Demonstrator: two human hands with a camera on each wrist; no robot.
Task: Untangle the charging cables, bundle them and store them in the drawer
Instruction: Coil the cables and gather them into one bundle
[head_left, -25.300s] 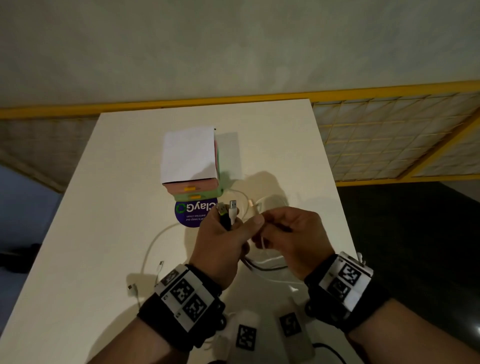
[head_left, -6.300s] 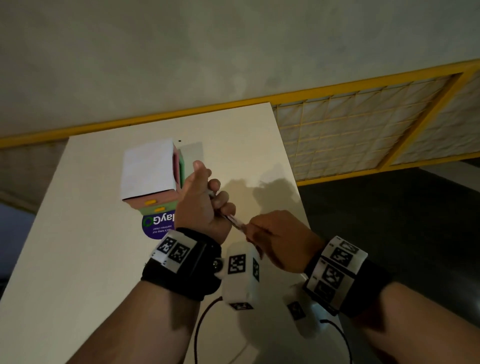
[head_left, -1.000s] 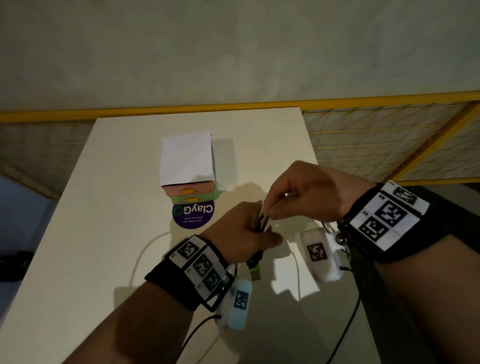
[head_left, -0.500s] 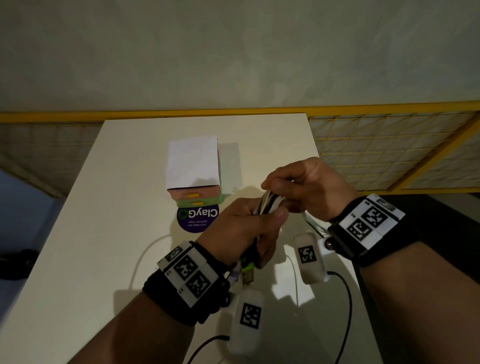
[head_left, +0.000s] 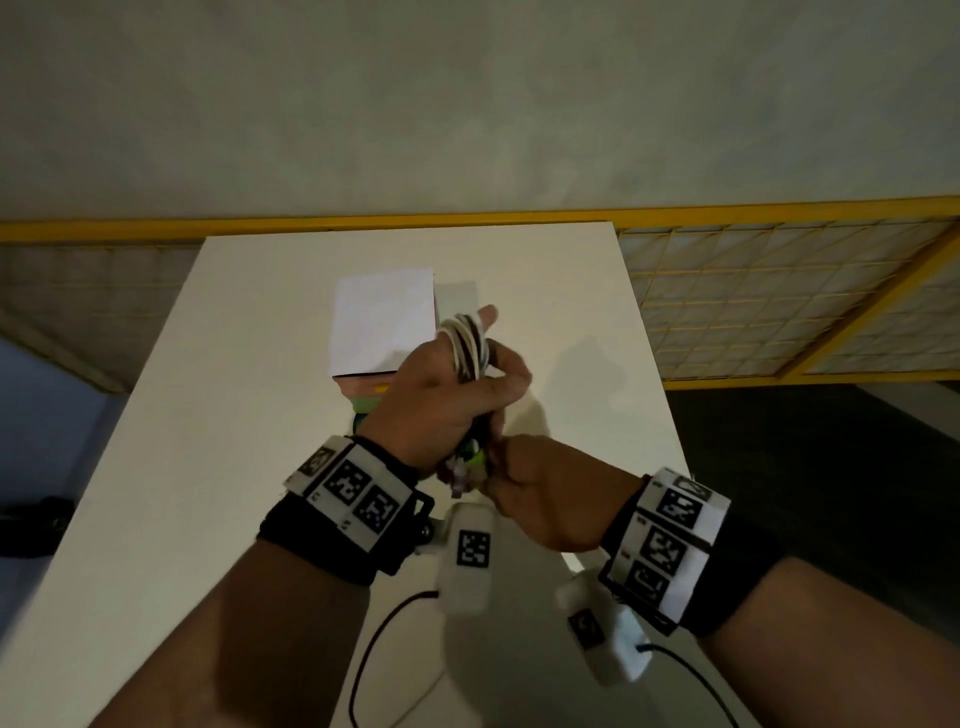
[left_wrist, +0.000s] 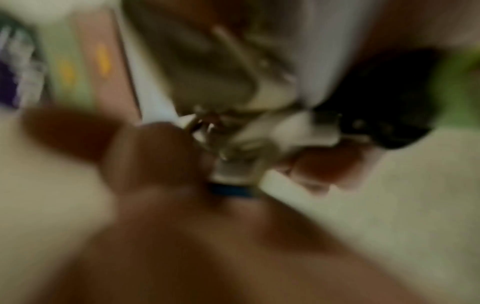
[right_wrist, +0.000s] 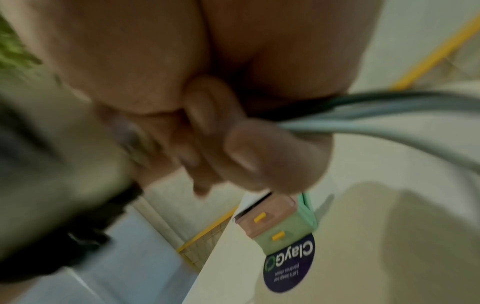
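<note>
White and dark loops of the charging cables (head_left: 466, 347) sit wound into a coil just above the middle of the head view, held up off the surface (head_left: 249, 415) by the left hand (head_left: 441, 400), whose fingers (head_left: 506, 387) are curled round the coil with one finger pointing up through the loops. The cables' plug ends (head_left: 467, 465), one with a green tip, hang out below that fist. The right hand (head_left: 545, 493) is directly beneath it, lower centre of the frame, fingers bent in toward those ends and apparently pinching them, though the exact contact is hidden. The step looks like finishing the bundle: it would go best if the left grip stays firm so the loops do not spring open, while the right draws the loose tails snug round the waist of the coil and tucks them. Both wrists are raised and turned inward, the left forearm coming from the lower left, the right from the lower right. The small drawer unit (head_left: 383, 322), with pink and green drawers (right_wrist: 275, 227) and yellow pulls, stands behind the hands at frame centre, both drawers seemingly shut; one must be pulled open before storing. The left wrist view is too blurred to add much.
</note>
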